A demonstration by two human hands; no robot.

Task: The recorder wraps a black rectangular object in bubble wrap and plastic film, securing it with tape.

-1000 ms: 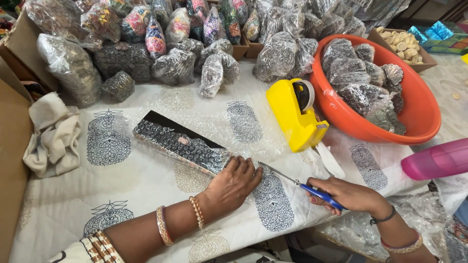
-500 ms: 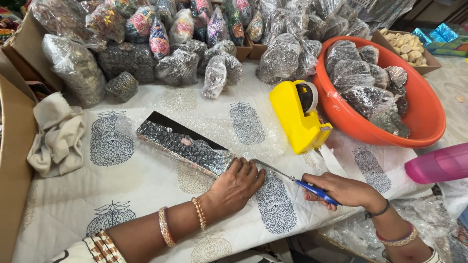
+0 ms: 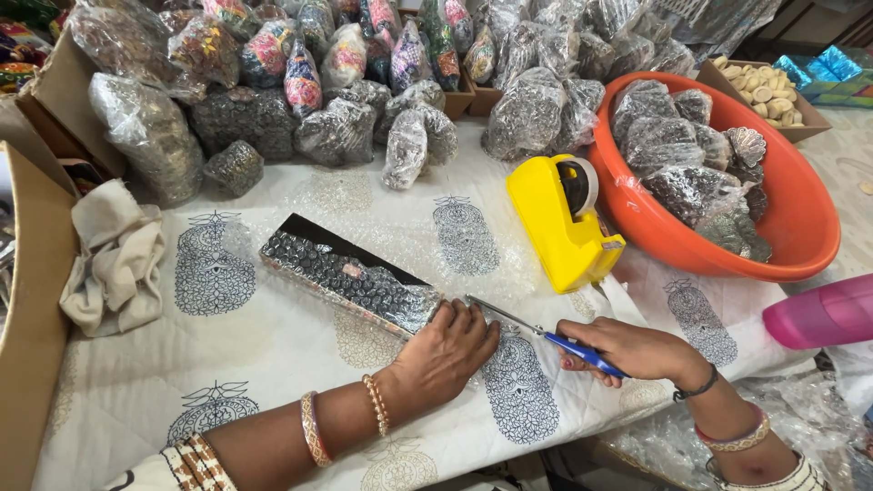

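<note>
A long flat box (image 3: 346, 273) with a dark beaded pattern lies on a sheet of clear bubble wrap (image 3: 473, 245) spread over the printed white cloth. My left hand (image 3: 446, 350) presses flat on the wrap just by the near end of the box. My right hand (image 3: 632, 350) grips blue-handled scissors (image 3: 546, 332), whose blades point left toward the box end, low over the wrap.
A yellow tape dispenser (image 3: 564, 218) stands beside an orange basin (image 3: 800, 227) of bagged items. Several plastic bags (image 3: 346, 82) crowd the far edge. A crumpled cloth (image 3: 114, 259) and cardboard box (image 3: 32, 309) sit left; a pink container (image 3: 823, 314) right.
My right hand and the scissors have shifted a little left toward the box. My left hand stays pressed on the wrap.
</note>
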